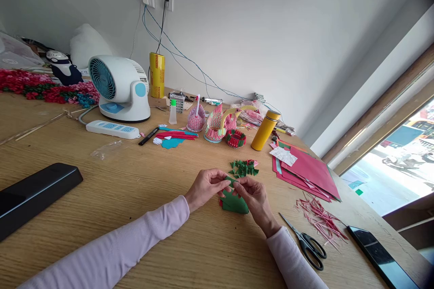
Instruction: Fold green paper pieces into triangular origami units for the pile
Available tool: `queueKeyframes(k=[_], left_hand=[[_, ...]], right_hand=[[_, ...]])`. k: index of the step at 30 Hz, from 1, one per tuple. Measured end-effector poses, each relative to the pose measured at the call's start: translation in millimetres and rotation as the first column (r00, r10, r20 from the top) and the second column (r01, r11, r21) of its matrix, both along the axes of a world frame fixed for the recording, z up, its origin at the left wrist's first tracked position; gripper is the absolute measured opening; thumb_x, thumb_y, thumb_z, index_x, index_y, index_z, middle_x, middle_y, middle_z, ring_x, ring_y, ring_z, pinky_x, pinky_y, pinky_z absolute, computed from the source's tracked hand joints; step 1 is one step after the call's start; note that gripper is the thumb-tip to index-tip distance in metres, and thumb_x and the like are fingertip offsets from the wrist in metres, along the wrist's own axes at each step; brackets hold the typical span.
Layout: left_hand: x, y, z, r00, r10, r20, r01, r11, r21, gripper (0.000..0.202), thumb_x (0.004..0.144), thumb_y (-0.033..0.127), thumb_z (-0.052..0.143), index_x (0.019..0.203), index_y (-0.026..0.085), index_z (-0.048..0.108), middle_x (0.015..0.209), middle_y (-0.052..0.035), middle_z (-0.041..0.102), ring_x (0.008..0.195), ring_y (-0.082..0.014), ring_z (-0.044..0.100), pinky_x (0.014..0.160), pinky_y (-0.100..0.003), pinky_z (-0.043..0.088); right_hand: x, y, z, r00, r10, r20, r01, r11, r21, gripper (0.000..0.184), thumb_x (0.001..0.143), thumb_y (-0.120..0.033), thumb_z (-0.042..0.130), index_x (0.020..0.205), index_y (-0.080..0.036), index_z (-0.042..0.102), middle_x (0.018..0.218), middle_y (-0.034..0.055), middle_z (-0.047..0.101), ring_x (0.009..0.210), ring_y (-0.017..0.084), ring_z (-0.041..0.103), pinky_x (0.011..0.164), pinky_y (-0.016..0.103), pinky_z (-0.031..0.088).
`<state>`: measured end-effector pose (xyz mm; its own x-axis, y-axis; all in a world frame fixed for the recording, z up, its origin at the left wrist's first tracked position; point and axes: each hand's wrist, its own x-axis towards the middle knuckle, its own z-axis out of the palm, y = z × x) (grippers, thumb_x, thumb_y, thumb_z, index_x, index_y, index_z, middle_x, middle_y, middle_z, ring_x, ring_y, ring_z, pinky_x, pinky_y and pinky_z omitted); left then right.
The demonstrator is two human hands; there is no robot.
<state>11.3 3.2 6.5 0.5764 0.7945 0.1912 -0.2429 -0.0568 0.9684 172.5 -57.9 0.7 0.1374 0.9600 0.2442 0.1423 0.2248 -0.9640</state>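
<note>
A small green paper piece [231,180] is pinched between the fingertips of my left hand [212,185] and my right hand [251,194]. Both hands are closed on it, a little above the wooden table. Under them lies a stack of green paper [235,203], with a bit of red showing at its left edge. Just beyond my fingers sits a pile of folded green paper pieces [244,168]. Black-handled scissors [307,243] rest to the right of my right forearm, blades pointing away from me.
Red paper sheets [310,171] and thin red strips [320,219] lie at right, near a phone [379,253]. A yellow bottle [266,130] and a woven paper basket [235,138] stand farther back. At left are a white fan [124,90], a power strip [111,129] and a black case [37,194].
</note>
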Motion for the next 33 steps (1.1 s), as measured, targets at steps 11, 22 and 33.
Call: queueKeyframes(k=[11, 22, 33], left_hand=[[-3, -5, 11.7, 0.998, 0.032, -0.051, -0.026, 0.993, 0.114, 0.025, 0.075, 0.035, 0.065, 0.076, 0.01, 0.064, 0.062, -0.0034, 0.064, 0.056, -0.0127, 0.061, 0.047, -0.019, 0.045], [-3, -8, 11.3, 0.998, 0.033, -0.062, -0.027, 0.994, 0.105, 0.028, 0.076, 0.039, 0.062, 0.071, 0.012, 0.057, 0.06, 0.0004, 0.059, 0.046, -0.0093, 0.056, 0.045, -0.019, 0.04], [-5, -6, 7.5, 0.972, -0.232, 0.028, 0.233, 0.951, -0.204, 0.029, 0.083, 0.042, 0.054, 0.085, 0.013, 0.058, 0.075, -0.0057, 0.065, 0.062, -0.0121, 0.06, 0.047, -0.018, 0.044]], right_hand=[[-8, -4, 5.7, 0.999, 0.046, 0.015, -0.047, 0.999, 0.028, 0.024, 0.08, -0.042, 0.062, 0.079, -0.018, 0.062, 0.063, 0.0013, 0.063, 0.057, 0.014, 0.058, 0.051, 0.024, 0.043], [-9, 0, 5.0, 1.0, 0.001, 0.019, -0.002, 1.0, 0.029, 0.028, 0.08, -0.043, 0.062, 0.077, -0.015, 0.061, 0.054, 0.0017, 0.063, 0.048, 0.015, 0.059, 0.049, 0.025, 0.045], [-6, 0, 2.1, 0.996, 0.091, -0.018, -0.09, 0.995, 0.046, 0.026, 0.084, -0.036, 0.059, 0.101, -0.019, 0.067, 0.068, 0.0014, 0.064, 0.059, 0.013, 0.058, 0.058, 0.025, 0.045]])
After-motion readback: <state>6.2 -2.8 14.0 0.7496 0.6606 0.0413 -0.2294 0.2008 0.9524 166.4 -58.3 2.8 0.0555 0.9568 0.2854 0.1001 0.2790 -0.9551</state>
